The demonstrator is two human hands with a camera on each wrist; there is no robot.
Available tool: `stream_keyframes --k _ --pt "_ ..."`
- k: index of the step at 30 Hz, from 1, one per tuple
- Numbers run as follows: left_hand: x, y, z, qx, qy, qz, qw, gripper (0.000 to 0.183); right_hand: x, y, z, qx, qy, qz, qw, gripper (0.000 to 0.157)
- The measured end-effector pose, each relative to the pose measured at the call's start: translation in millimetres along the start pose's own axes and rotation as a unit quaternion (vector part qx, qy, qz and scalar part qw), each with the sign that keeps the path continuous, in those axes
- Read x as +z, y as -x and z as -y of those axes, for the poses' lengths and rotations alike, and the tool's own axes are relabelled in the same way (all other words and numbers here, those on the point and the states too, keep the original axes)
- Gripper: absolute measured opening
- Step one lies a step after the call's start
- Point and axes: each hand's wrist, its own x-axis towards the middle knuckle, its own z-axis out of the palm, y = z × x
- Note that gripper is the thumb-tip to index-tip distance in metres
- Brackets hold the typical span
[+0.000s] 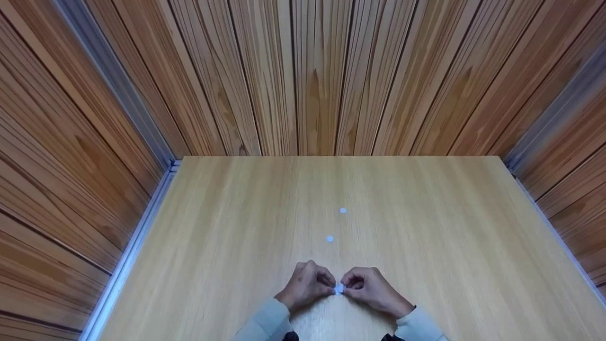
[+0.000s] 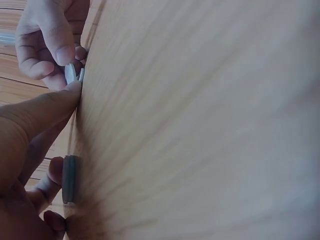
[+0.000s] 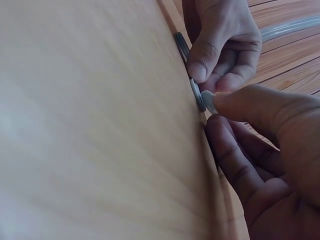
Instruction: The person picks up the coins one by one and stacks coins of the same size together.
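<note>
Both hands meet low in the head view, close over the wooden table. My right hand pinches a small pale disc between thumb and fingers, tilted up from the tabletop. Just beside it, my left hand grips the edge of a second pale disc, which lies nearly flat at the table surface. The two discs stand at an angle, edges close together. Part of each is hidden by fingertips. In the left wrist view a thicker-looking round disc shows beyond the left fingers.
Two more small white discs, a nearer one and a farther one, lie on the table ahead of the hands. Wood-plank walls rise behind and at both sides. A metal rail runs along the left edge.
</note>
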Motion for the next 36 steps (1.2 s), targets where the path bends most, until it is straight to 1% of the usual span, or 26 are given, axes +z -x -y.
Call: stream_keyframes --k 5,12,14,17,20,24,28,33,36 --pt "-0.1 -0.4 -0.1 -0.008 0.003 0.003 1.0 0.016 2.5 -1.7 -2.0 -0.007 0.009 -0.002 1.0 0.006" --pt "-0.5 1.2 0.9 0.03 0.01 -0.007 0.9995 0.014 6.0 -4.1 -14.7 -0.005 0.037 -0.004 0.999 0.007" --pt "-0.6 1.2 0.7 0.025 0.012 -0.005 0.9996 0.014 6.5 -4.1 -11.8 -0.008 0.037 -0.004 0.999 0.008" --pt "-0.7 0.7 0.8 0.019 0.017 -0.001 0.9997 0.014 5.8 -3.5 -2.3 -0.023 0.03 -0.003 0.999 0.008" --pt "-0.6 -0.2 1.0 0.021 0.017 -0.001 0.9996 0.015 5.2 -3.6 1.8 -0.025 0.027 -0.001 0.999 0.007" --pt "-1.2 -1.3 0.9 0.027 0.012 -0.004 0.9995 0.014 7.1 -7.2 -11.1 -0.009 0.039 0.002 0.999 0.007" --pt "-1.4 -1.7 1.3 0.02 0.009 0.0 0.9998 0.014 9.2 -10.3 -27.0 -0.008 0.054 0.001 0.999 0.009" --pt "-1.0 -1.9 2.0 0.019 0.004 0.0 0.9998 0.014 9.1 -10.5 -31.5 -0.006 0.042 0.003 0.999 0.011" --pt "-0.8 -1.7 2.6 0.028 0.002 -0.006 0.9996 0.015 9.4 -10.4 -31.6 -0.005 0.038 0.007 0.999 0.012"
